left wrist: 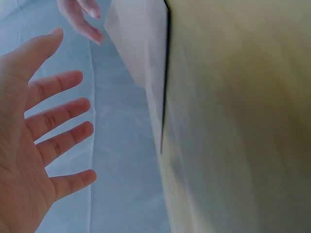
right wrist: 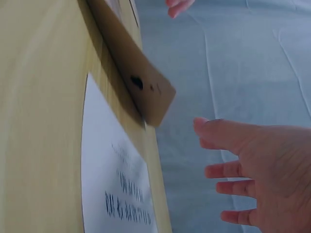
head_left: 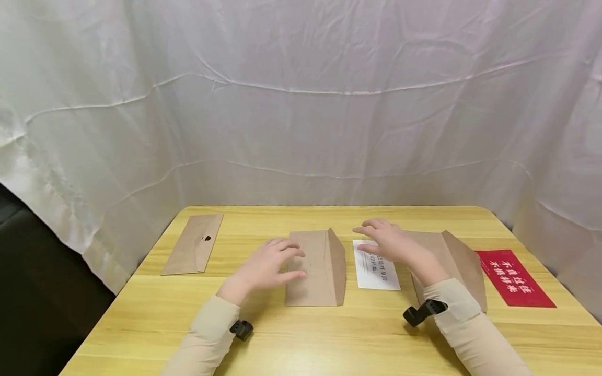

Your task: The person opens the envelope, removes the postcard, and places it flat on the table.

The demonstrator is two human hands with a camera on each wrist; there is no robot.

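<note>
My left hand (head_left: 270,265) hovers at the left edge of a brown envelope (head_left: 308,277) whose flap stands raised on its right side. Its fingers are spread with nothing between them, as the left wrist view also shows. Over the top of a white printed card (head_left: 376,274) hangs my right hand (head_left: 388,241), fingers extended and holding nothing. A second brown envelope (head_left: 430,243), flap raised, lies partly hidden under the right forearm. In the right wrist view the white card (right wrist: 114,165) lies beside the middle envelope's flap (right wrist: 141,82), which bears a small dark mark.
A red card (head_left: 514,279) with white characters lies at the right, partly beside the second envelope. At the far left is a closed brown envelope (head_left: 193,245) with a dark mark on its flap. Pale curtains (head_left: 329,130) hang behind the wooden table (head_left: 301,339).
</note>
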